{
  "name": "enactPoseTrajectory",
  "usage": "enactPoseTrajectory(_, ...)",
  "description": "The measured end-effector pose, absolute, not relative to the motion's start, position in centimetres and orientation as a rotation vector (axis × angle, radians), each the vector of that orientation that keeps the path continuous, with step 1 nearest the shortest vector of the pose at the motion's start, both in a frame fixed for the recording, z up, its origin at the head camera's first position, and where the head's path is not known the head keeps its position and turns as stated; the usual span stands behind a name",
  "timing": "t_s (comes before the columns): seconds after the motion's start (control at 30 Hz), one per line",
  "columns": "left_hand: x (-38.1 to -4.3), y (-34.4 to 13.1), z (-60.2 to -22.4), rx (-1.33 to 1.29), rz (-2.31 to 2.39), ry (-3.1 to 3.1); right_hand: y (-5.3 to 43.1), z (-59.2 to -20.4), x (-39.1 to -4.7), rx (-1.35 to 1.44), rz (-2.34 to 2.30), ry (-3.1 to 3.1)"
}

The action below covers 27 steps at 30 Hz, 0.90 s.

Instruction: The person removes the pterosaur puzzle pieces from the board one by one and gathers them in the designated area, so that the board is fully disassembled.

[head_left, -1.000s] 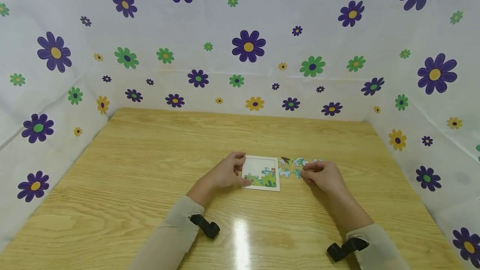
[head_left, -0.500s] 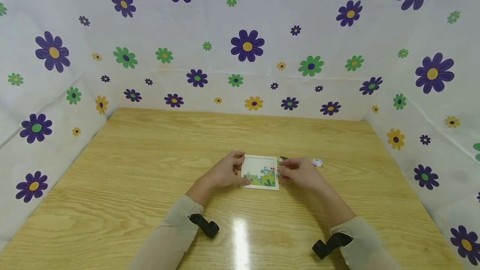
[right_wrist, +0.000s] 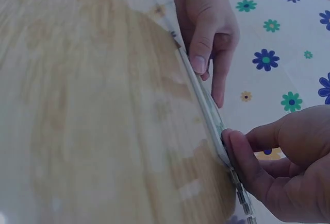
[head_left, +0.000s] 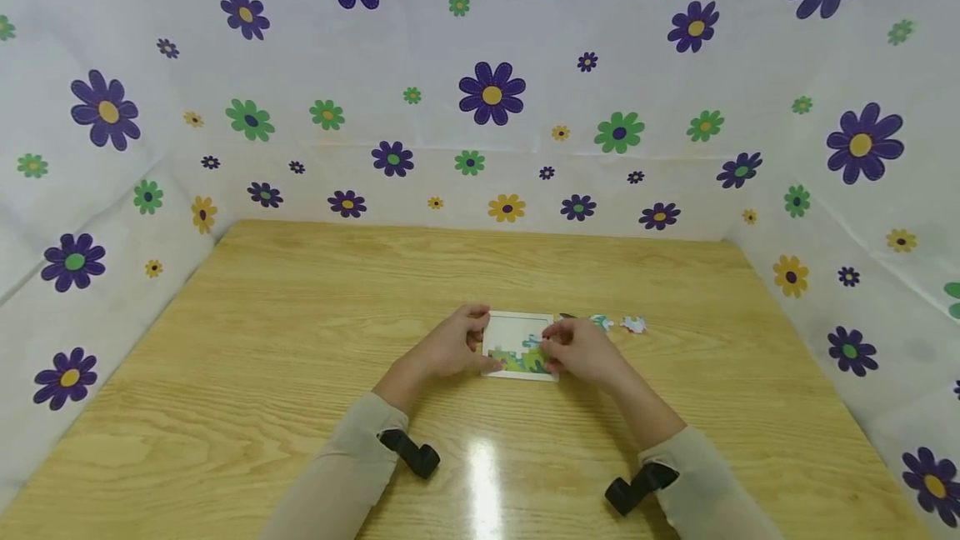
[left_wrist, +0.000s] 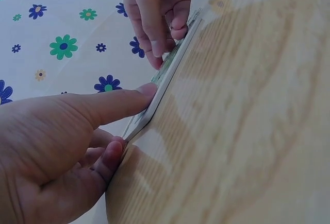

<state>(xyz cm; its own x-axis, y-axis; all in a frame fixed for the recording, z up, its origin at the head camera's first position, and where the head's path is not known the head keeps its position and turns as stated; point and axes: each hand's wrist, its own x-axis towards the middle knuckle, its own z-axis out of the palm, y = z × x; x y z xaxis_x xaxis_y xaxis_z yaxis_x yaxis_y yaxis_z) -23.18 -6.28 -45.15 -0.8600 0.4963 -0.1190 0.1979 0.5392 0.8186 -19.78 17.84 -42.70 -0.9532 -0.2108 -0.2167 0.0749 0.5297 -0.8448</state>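
Observation:
A small white-framed jigsaw board [head_left: 517, 327] lies on the wooden table, its lower part filled with green and yellow pieces and its upper left bare. My left hand [head_left: 448, 345] grips the board's left side; in the left wrist view the thumb [left_wrist: 116, 104] presses on the frame and the other fingers curl at its edge. Over the board's right side, my right hand [head_left: 588, 348] pinches a puzzle piece, mostly hidden by the fingers. In the right wrist view these fingertips [right_wrist: 234, 137] are right at the board's surface.
Loose puzzle pieces lie right of the board, among them a blue-white one [head_left: 633, 324] and a green-white one [head_left: 602, 322] partly behind the right hand. The wooden table [head_left: 337, 273] is enclosed by a flower-printed cloth [head_left: 420, 40] at the back and sides.
My right hand has moved left from the loose pieces with a puzzle piece, and its fingertips are now over the board's right side. The left hand keeps its hold on the board.

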Motion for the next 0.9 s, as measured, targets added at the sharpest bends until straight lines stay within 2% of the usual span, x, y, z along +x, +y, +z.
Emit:
enactPoseTrajectory(0.43,-23.0,-6.4,-44.8,0.555,1.243,2.426,17.5,-42.7,-19.4,-0.072,-1.504,2.439)
enactPoseTrajectory(0.9,-23.1,-6.4,-44.8,0.591,1.199,2.43,21.1,-43.1,-19.1,0.049,-1.712,2.296)
